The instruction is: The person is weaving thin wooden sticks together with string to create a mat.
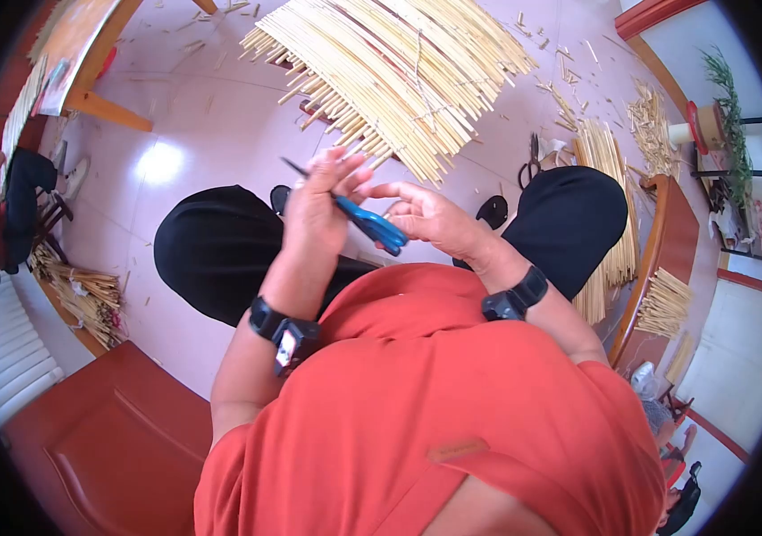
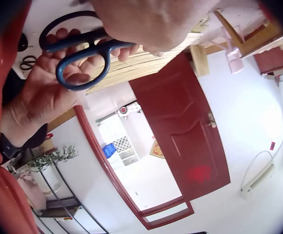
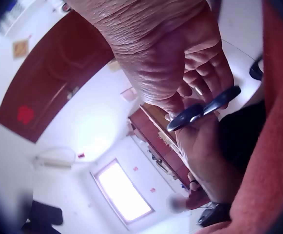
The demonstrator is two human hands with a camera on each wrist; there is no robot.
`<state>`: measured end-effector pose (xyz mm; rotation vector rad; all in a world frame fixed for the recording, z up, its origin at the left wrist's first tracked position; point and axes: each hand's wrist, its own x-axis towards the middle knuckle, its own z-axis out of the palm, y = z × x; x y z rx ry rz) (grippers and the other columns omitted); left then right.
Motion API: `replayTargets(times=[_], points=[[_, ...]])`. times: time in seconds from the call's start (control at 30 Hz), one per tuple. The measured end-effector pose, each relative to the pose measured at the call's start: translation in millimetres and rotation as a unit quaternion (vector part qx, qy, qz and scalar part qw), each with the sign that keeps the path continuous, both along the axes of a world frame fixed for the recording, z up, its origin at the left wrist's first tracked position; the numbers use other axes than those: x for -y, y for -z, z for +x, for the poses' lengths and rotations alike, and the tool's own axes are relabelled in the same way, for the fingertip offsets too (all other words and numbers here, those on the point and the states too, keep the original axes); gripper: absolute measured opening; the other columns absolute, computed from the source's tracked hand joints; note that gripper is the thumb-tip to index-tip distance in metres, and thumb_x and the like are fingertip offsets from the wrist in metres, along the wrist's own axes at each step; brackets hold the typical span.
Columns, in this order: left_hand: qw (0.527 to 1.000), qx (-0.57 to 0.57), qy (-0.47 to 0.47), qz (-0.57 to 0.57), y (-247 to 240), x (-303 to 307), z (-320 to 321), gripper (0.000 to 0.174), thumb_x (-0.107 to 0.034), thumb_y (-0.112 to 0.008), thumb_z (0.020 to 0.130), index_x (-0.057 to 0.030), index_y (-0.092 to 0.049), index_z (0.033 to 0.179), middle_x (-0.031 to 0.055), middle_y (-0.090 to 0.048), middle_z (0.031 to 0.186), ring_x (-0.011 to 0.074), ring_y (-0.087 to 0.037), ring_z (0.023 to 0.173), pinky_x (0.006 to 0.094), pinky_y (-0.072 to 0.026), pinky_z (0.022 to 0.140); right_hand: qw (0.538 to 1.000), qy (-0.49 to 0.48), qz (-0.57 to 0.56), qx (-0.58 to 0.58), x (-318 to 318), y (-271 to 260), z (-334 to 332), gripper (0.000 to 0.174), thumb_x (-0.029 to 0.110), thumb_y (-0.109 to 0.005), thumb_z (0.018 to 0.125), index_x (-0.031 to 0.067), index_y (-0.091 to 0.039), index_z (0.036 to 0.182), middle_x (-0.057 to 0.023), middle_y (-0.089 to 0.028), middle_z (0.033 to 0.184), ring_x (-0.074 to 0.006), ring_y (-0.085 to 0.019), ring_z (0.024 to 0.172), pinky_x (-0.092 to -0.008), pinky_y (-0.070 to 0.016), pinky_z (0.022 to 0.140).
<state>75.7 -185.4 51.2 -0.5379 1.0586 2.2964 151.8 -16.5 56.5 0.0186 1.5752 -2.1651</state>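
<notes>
A pair of blue-handled scissors [image 1: 370,223] is held in front of the lap, its dark blade pointing up and left. My left hand [image 1: 317,201] holds it around the blades, so the two finger loops [image 2: 83,68] stick out toward the right hand. Beside these loops is my right hand [image 1: 435,219], palm turned to them and fingers loosely bent. Its thumb overlaps a loop in the left wrist view. A ring shows on one right finger [image 3: 200,87]. Beyond both hands lies a large mat of pale straw-like sticks [image 1: 390,80], crossed by thin cords.
Another pair of dark scissors [image 1: 531,165] lies on the floor near the right knee [image 1: 577,223]. Long bundled sticks [image 1: 609,205] stand at the right, by a wooden bench [image 1: 658,259]. Stick offcuts [image 1: 569,76] litter the floor. A wooden table [image 1: 86,54] is at upper left.
</notes>
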Motion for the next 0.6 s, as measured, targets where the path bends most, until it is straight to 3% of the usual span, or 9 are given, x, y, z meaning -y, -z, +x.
replayTargets(times=[0.07,0.23,0.3,0.33,0.37,0.43,0.5,0.57,0.6], points=[[1.0,-0.007,0.01,-0.018,4,-22,5,0.033,-0.027,-0.059,0.09,-0.0029,-0.053,0.112,0.0157,-0.06,0.108,0.0252,-0.061,0.092,0.0336,-0.0519,0.076,0.998,0.017,-0.012,0.052,-5,-1,5,0.064,0.022,-0.066,0.085,-0.0016,-0.032,0.133,-0.0051,-0.059,0.079,-0.0133,-0.059,0.067,-0.0248,-0.0478,0.062],[0.97,-0.145,0.125,-0.148,0,-34,19,0.045,-0.038,-0.054,0.092,-0.0054,-0.05,0.124,0.009,-0.054,0.109,0.0165,-0.052,0.097,0.0281,-0.0423,0.079,0.998,-0.016,0.02,0.049,-23,-7,20,0.071,0.023,-0.071,0.079,-0.0015,-0.034,0.134,-0.0043,-0.055,0.076,-0.0099,-0.055,0.061,-0.0229,-0.0469,0.057],[0.929,-0.214,-0.031,-0.301,20,-28,14,0.058,-0.043,-0.054,0.091,-0.0079,-0.038,0.135,0.0106,-0.047,0.119,0.0186,-0.048,0.104,0.0309,-0.04,0.083,0.993,-0.046,0.007,0.111,-32,-13,30,0.059,0.019,-0.068,0.079,-0.0018,-0.043,0.128,-0.0038,-0.055,0.075,-0.0093,-0.055,0.058,-0.0214,-0.046,0.054],[0.889,-0.21,-0.021,-0.406,43,-17,5,0.064,-0.041,-0.054,0.091,-0.0101,-0.028,0.14,0.0131,-0.043,0.123,0.0222,-0.047,0.107,0.0348,-0.0421,0.085,0.987,-0.062,0.03,0.143,-37,-10,34,0.062,0.024,-0.071,0.075,-0.0023,-0.047,0.126,-0.0015,-0.05,0.074,-0.0101,-0.056,0.061,-0.0221,-0.0462,0.056],[0.889,-0.21,-0.021,-0.405,47,-14,0,0.064,-0.041,-0.054,0.091,-0.0101,-0.028,0.14,0.0131,-0.043,0.123,0.0222,-0.047,0.107,0.0348,-0.0421,0.085,0.987,-0.061,0.03,0.143,-36,-10,38,0.062,0.024,-0.071,0.075,-0.0023,-0.047,0.126,-0.0015,-0.05,0.074,-0.0101,-0.056,0.061,-0.0221,-0.0462,0.056],[0.968,0.033,0.06,-0.24,55,-10,-6,0.06,-0.038,-0.055,0.09,-0.0095,-0.031,0.138,0.0168,-0.04,0.129,0.0257,-0.048,0.11,0.0395,-0.0448,0.086,0.989,0.006,-0.006,0.147,-32,-9,46,0.06,0.022,-0.07,0.075,-0.0019,-0.047,0.125,-0.0022,-0.052,0.075,-0.0092,-0.057,0.062,-0.0206,-0.0462,0.056],[0.979,0.065,0.094,-0.168,67,-14,-10,0.048,-0.03,-0.055,0.091,-0.0069,-0.038,0.129,0.0189,-0.048,0.121,0.0279,-0.056,0.101,0.0397,-0.0503,0.08,0.99,0.033,-0.012,0.14,-28,-5,47,0.055,0.022,-0.07,0.076,-0.0012,-0.048,0.12,-0.0033,-0.054,0.075,-0.0087,-0.057,0.063,-0.0203,-0.0458,0.055],[0.992,0.061,0.101,-0.039,77,-22,-14,0.038,-0.02,-0.055,0.092,-0.0057,-0.041,0.124,0.0172,-0.059,0.106,0.0235,-0.064,0.078,0.033,-0.0533,0.064,0.989,0.059,-0.025,0.135,-30,10,45,0.05,0.024,-0.069,0.078,0.0002,-0.048,0.116,-0.003,-0.054,0.076,-0.0092,-0.057,0.062,-0.0214,-0.0452,0.055],[0.994,0.044,0.087,-0.039,80,-24,-17,0.024,-0.015,-0.053,0.092,-0.0046,-0.047,0.112,0.0106,-0.064,0.083,0.0157,-0.061,0.061,0.0257,-0.0506,0.054,0.991,0.053,0.01,0.126,-29,11,45,0.042,0.03,-0.067,0.082,0.0029,-0.05,0.11,-0.0005,-0.052,0.074,-0.0067,-0.054,0.061,-0.0202,-0.0454,0.055]])
